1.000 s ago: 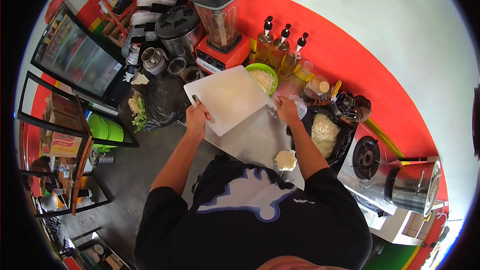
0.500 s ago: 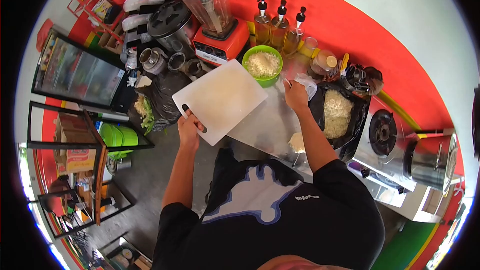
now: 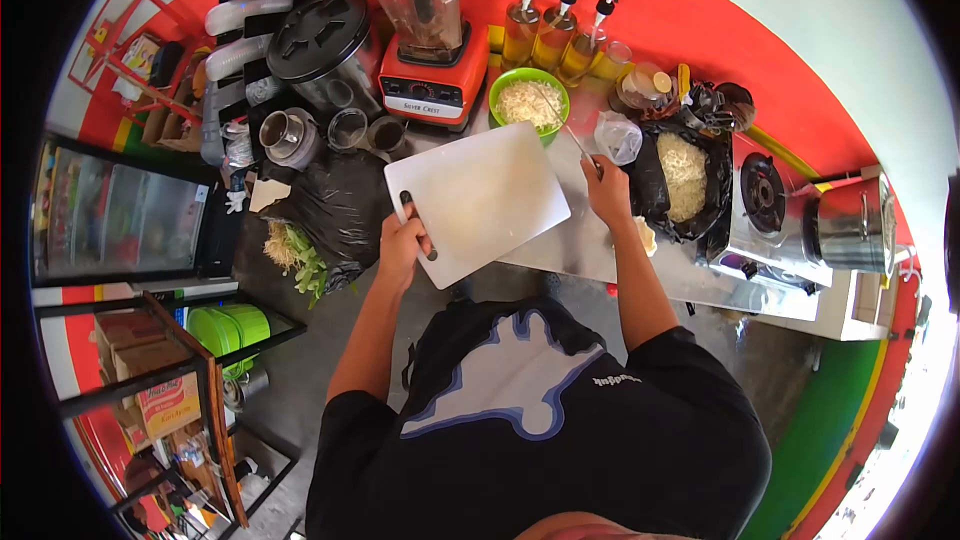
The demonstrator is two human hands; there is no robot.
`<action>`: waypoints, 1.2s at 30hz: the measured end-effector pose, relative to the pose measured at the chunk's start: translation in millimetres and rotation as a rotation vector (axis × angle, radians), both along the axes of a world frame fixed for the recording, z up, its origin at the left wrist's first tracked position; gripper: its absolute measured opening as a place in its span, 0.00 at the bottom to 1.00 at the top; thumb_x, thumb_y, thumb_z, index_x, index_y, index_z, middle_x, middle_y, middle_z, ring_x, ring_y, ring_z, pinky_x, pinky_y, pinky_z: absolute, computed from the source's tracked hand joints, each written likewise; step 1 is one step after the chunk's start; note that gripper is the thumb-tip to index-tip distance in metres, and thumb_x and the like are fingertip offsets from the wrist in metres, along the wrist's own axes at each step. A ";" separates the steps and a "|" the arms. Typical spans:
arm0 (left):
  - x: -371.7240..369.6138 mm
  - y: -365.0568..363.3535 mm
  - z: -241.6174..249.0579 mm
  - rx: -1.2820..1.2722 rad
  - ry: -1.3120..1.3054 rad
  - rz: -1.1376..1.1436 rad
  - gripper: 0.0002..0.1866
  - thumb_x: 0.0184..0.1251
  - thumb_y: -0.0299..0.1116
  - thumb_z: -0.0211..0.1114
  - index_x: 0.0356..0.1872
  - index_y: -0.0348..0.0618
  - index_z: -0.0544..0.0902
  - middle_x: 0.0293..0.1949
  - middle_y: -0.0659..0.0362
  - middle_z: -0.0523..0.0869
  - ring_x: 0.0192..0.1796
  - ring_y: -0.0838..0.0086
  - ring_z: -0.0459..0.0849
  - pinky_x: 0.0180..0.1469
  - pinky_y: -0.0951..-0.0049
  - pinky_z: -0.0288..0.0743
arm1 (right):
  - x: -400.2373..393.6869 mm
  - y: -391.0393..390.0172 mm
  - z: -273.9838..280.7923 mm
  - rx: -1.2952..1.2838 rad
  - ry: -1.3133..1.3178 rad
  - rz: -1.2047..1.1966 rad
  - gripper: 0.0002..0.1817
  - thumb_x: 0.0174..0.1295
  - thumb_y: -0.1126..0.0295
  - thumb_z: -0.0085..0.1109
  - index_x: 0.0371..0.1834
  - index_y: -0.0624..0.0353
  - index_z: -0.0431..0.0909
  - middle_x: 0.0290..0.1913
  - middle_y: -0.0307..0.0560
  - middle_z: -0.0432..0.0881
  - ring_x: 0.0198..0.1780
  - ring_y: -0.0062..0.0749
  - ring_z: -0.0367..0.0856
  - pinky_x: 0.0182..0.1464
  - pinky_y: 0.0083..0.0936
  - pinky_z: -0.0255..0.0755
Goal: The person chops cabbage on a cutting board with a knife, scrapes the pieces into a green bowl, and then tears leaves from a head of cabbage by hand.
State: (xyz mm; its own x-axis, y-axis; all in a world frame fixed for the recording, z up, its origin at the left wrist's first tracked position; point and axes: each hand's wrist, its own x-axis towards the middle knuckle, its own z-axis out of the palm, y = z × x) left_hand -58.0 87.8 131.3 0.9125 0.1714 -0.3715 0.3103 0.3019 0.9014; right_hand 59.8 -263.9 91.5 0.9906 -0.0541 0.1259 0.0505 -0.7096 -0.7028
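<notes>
A white cutting board (image 3: 480, 198) is tilted over the front edge of the steel counter (image 3: 570, 240). My left hand (image 3: 403, 240) grips it through the handle slot at its left end. To the right of the board my right hand (image 3: 607, 188) is closed round the handle of a knife (image 3: 576, 138), whose thin blade points up and left toward a green bowl (image 3: 530, 102). That bowl holds pale shredded food (image 3: 527, 105). A crumpled clear plastic bag (image 3: 618, 138) lies just beyond my right hand.
Behind stand a red blender (image 3: 425, 85) and oil bottles (image 3: 553, 35). On the right are a black bag of shreds (image 3: 683, 177), a stove burner (image 3: 763, 180) and a steel pot (image 3: 850, 225). A black plastic bag (image 3: 335, 195) and leafy greens (image 3: 308, 265) lie left.
The view has shifted. The board has turned and moved right with my left hand. The knife blade now shows clearly in my right hand, which has moved away from the plastic bag.
</notes>
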 end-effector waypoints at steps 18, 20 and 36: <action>59.9 -50.8 -105.9 -0.084 0.097 -0.606 0.13 0.62 0.22 0.50 0.43 0.34 0.81 0.24 0.63 0.77 0.19 0.81 0.70 0.23 0.76 0.65 | -172.4 11.6 -59.0 -0.004 0.170 -0.426 0.18 0.66 0.67 0.63 0.55 0.65 0.75 0.49 0.67 0.82 0.49 0.63 0.81 0.53 0.49 0.74; 66.6 -51.4 -112.5 -0.053 0.115 -0.540 0.13 0.62 0.22 0.51 0.44 0.35 0.81 0.24 0.63 0.77 0.20 0.82 0.71 0.24 0.76 0.65 | -169.9 13.3 -61.7 -0.014 0.167 -0.422 0.17 0.65 0.67 0.64 0.53 0.65 0.76 0.49 0.66 0.81 0.50 0.63 0.81 0.52 0.49 0.74; 87.4 -86.4 -115.7 0.763 -0.220 -0.492 0.20 0.66 0.31 0.61 0.58 0.35 0.82 0.50 0.45 0.89 0.52 0.63 0.89 0.57 0.67 0.80 | -138.9 -98.3 -24.4 -0.164 -0.004 -0.670 0.23 0.61 0.65 0.68 0.56 0.60 0.70 0.48 0.65 0.79 0.51 0.64 0.79 0.54 0.50 0.72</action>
State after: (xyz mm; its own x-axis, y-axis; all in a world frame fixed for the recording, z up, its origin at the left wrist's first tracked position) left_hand 29.4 1.4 15.6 0.9837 -0.1266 -0.1276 0.0445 -0.5161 0.8554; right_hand -79.1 -362.2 67.1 0.7495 -0.6346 0.1884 -0.4338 -0.6858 -0.5844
